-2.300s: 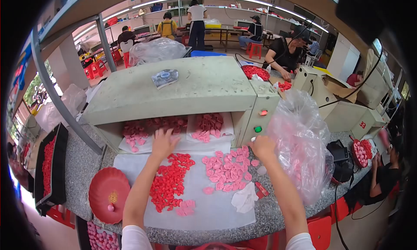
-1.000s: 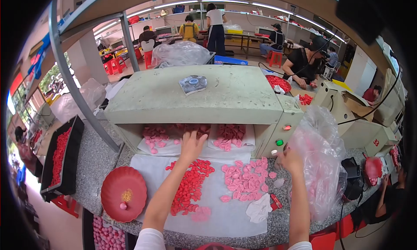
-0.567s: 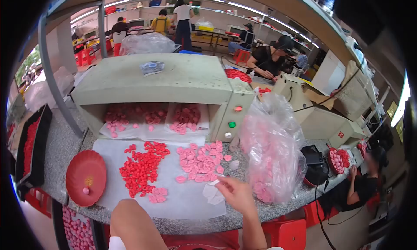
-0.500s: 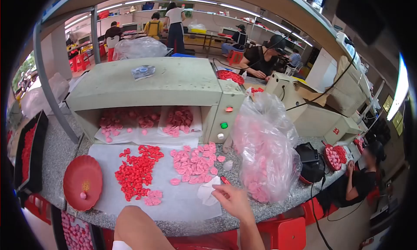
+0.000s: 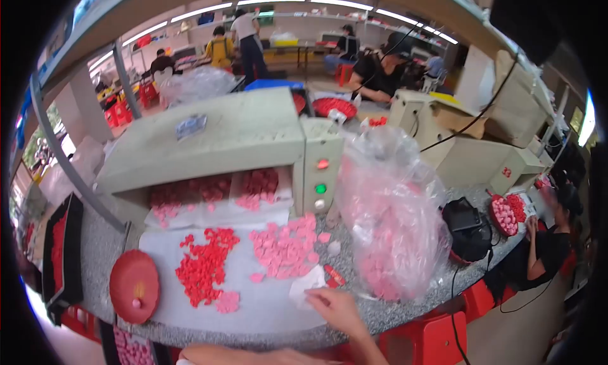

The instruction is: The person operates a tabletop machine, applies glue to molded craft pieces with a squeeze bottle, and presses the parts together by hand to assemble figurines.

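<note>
My right hand (image 5: 334, 307) is at the front edge of the white paper sheet, its thumb and fingers pinched at the edge of a crumpled white tissue (image 5: 306, 288). Beside the tissue lies a small red packet (image 5: 334, 276). My left arm crosses the bottom of the view; my left hand (image 5: 275, 356) is smeared by motion and partly cut off, its fingers not readable. Nearest to the hands on the sheet (image 5: 263, 311) are a heap of small red pieces (image 5: 204, 270), flat pink pieces (image 5: 285, 248) and a small pink cluster (image 5: 227, 301).
A pale green machine (image 5: 209, 134) with an open front holds more pink pieces. A red dish (image 5: 134, 288) with one pink ball sits left. Right stand a clear plastic bag (image 5: 396, 238) of pink pieces and a black bag (image 5: 467, 229). Several people work further off.
The view has turned and tilted. My left arm has swung from a raised bend to lie across the bottom edge. My right hand stays at the tissue, and the red packet beside it shows more.
</note>
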`<move>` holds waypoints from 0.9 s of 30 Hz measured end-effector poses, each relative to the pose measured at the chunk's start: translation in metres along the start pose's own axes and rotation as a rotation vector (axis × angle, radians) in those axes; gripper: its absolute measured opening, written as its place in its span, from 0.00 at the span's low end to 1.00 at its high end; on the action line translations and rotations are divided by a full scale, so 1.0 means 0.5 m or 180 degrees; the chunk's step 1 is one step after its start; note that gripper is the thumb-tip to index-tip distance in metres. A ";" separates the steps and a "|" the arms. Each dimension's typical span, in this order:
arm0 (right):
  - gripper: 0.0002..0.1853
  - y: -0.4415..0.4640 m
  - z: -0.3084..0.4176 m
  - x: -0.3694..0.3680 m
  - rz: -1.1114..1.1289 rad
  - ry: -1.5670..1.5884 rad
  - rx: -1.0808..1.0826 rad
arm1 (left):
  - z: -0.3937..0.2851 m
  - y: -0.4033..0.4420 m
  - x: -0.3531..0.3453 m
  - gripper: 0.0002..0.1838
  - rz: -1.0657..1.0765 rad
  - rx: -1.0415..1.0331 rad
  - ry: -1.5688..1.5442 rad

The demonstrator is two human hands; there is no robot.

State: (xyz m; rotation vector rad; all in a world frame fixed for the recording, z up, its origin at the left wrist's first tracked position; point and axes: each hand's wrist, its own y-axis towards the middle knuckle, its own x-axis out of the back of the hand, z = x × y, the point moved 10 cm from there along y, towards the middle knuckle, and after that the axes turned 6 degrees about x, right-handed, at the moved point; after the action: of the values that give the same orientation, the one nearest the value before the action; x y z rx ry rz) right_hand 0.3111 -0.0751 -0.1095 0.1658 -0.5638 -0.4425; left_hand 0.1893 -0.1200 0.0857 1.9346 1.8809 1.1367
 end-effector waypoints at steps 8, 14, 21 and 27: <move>0.09 -0.002 -0.115 -0.032 -0.0094 0.0212 -0.0459 | 0.233 -0.532 0.229 0.17 -0.2131 0.3093 0.3513; 0.09 -0.023 -0.112 -0.073 -0.0362 0.0220 -0.0577 | 0.280 -0.563 0.183 0.32 -0.1328 0.3516 0.3595; 0.11 -0.199 -0.158 0.022 0.0029 0.1618 -0.1647 | 0.319 -0.495 0.134 0.24 -0.0732 0.2912 0.3946; 0.11 -0.618 -0.324 0.300 -0.1537 0.1318 -0.3158 | 0.323 -0.475 0.122 0.28 -0.0572 0.2951 0.4562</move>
State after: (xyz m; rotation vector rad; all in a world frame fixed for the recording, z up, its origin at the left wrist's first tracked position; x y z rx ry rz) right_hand 0.4025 -0.4130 -0.2563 -0.5631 0.1551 -1.0768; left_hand 0.1066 0.0317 -0.1519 0.9491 3.6917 2.1143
